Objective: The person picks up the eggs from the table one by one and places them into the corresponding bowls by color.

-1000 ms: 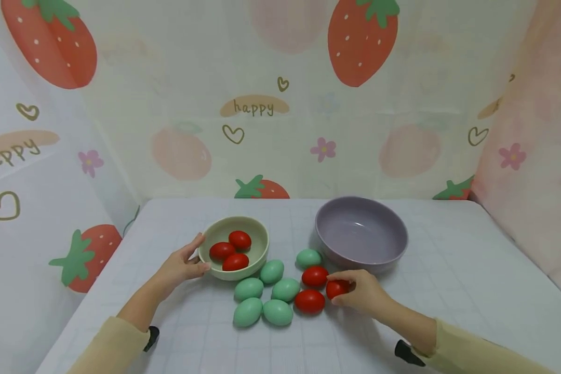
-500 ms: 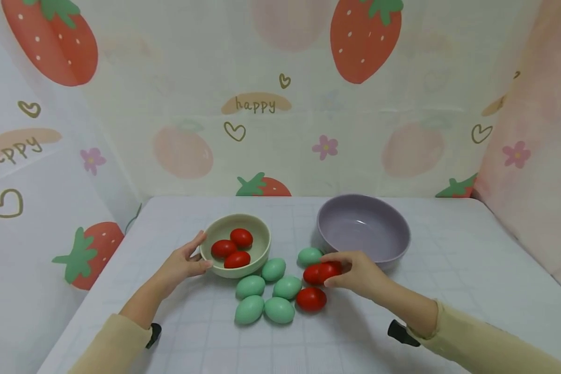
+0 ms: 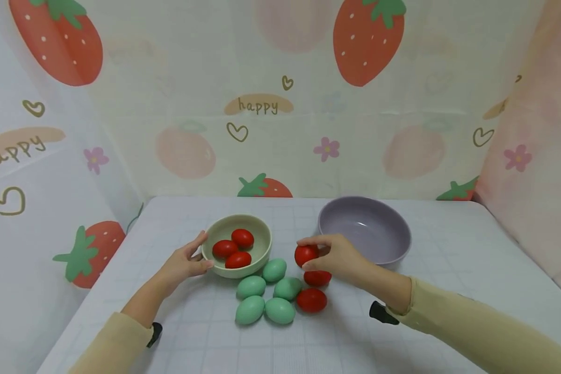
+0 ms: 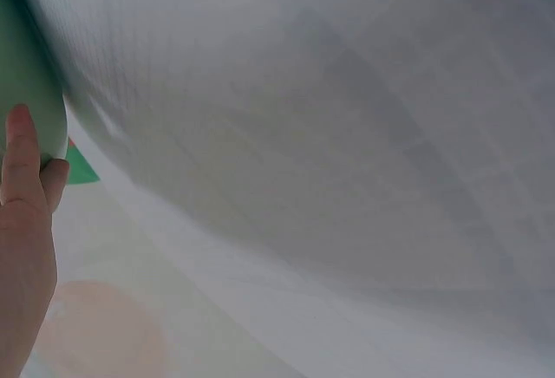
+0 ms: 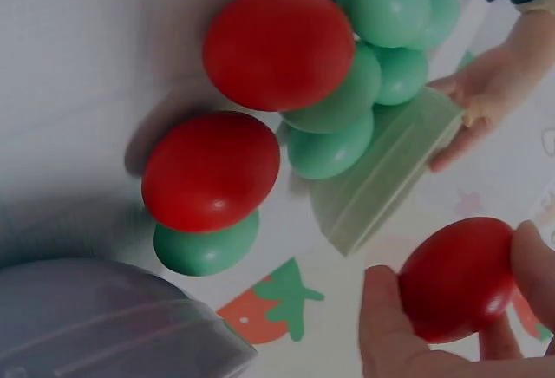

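Over the middle of the surface (image 3: 458, 254), the right hand (image 3: 340, 258) pinches a red egg (image 5: 455, 280), oval, smooth, evenly coloured, glossy. Toward the left edge, the left hand (image 3: 182, 263), spread, touches a green bowl (image 3: 261, 250).

From here I see two plain pale-yellow fabric sleeves (image 3: 472, 324) and a small black blunt-ended piece (image 3: 383, 313) jutting out at each cuff (image 3: 405, 297).

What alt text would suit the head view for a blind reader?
A right hand holds a red egg; the left hand touches a green bowl with three red eggs inside. Green eggs, two more red eggs and a purple bowl are on the table.
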`<action>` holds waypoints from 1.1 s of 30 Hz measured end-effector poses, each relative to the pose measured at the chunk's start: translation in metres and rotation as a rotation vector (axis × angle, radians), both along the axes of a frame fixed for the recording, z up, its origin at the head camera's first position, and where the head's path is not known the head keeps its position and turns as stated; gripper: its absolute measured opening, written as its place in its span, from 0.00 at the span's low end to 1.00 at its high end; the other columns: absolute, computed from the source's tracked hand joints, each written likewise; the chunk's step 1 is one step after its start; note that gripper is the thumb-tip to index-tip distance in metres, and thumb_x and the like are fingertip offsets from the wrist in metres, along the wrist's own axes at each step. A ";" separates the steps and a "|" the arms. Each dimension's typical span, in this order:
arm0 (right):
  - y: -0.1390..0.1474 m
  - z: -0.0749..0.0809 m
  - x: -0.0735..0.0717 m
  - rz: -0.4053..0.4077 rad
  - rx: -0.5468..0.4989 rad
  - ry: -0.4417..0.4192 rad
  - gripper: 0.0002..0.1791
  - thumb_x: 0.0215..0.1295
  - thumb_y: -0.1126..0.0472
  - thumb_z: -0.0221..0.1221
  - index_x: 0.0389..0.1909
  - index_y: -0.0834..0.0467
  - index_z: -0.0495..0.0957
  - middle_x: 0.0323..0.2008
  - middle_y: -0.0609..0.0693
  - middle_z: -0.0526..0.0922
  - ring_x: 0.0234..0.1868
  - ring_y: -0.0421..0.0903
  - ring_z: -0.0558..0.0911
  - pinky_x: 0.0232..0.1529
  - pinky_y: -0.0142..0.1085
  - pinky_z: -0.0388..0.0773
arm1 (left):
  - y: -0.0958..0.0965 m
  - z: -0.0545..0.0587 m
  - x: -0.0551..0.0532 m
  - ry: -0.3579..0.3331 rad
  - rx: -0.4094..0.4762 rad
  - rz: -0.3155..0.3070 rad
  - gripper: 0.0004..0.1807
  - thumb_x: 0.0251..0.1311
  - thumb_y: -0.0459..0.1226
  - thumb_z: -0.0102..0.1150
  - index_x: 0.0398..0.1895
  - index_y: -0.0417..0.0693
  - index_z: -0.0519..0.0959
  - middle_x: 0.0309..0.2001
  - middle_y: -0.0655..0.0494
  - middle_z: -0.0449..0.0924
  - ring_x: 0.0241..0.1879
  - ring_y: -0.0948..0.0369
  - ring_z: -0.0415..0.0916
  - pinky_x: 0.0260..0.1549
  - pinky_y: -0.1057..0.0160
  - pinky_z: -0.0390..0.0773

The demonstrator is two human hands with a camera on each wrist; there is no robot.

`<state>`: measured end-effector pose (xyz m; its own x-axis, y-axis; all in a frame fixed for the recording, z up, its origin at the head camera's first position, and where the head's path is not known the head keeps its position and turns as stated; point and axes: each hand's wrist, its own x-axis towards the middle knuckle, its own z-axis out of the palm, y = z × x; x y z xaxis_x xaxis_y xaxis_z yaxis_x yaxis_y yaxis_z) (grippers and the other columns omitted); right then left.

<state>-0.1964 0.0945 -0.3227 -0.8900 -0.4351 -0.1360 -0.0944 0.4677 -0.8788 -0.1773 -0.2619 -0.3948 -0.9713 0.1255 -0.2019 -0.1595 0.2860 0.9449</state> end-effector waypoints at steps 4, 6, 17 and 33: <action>-0.009 -0.002 -0.007 0.004 -0.015 -0.033 0.24 0.56 0.65 0.69 0.56 0.53 0.81 0.45 0.51 0.82 0.42 0.47 0.81 0.45 0.42 0.81 | 0.000 0.000 -0.001 -0.006 -0.006 0.003 0.46 0.64 0.32 0.61 0.77 0.43 0.43 0.78 0.48 0.30 0.72 0.39 0.45 0.56 0.56 0.74; -0.014 -0.003 -0.010 0.005 -0.021 -0.044 0.24 0.56 0.65 0.69 0.56 0.52 0.81 0.44 0.51 0.82 0.40 0.46 0.82 0.45 0.43 0.81 | 0.000 0.000 -0.002 -0.005 -0.008 0.002 0.46 0.64 0.32 0.61 0.77 0.43 0.43 0.78 0.48 0.31 0.72 0.39 0.45 0.56 0.56 0.74; -0.045 -0.002 -0.026 0.053 -0.048 -0.037 0.24 0.57 0.65 0.69 0.56 0.51 0.81 0.49 0.49 0.82 0.45 0.45 0.81 0.42 0.37 0.81 | 0.001 0.002 -0.003 -0.016 -0.032 0.009 0.46 0.64 0.33 0.61 0.77 0.45 0.43 0.78 0.49 0.32 0.72 0.40 0.46 0.57 0.53 0.72; -0.076 -0.011 -0.049 0.134 -0.047 -0.017 0.23 0.58 0.68 0.67 0.56 0.57 0.81 0.49 0.52 0.81 0.45 0.48 0.80 0.44 0.36 0.80 | -0.001 0.001 -0.003 -0.014 -0.012 0.011 0.45 0.63 0.32 0.61 0.77 0.43 0.44 0.78 0.48 0.32 0.72 0.40 0.46 0.57 0.55 0.73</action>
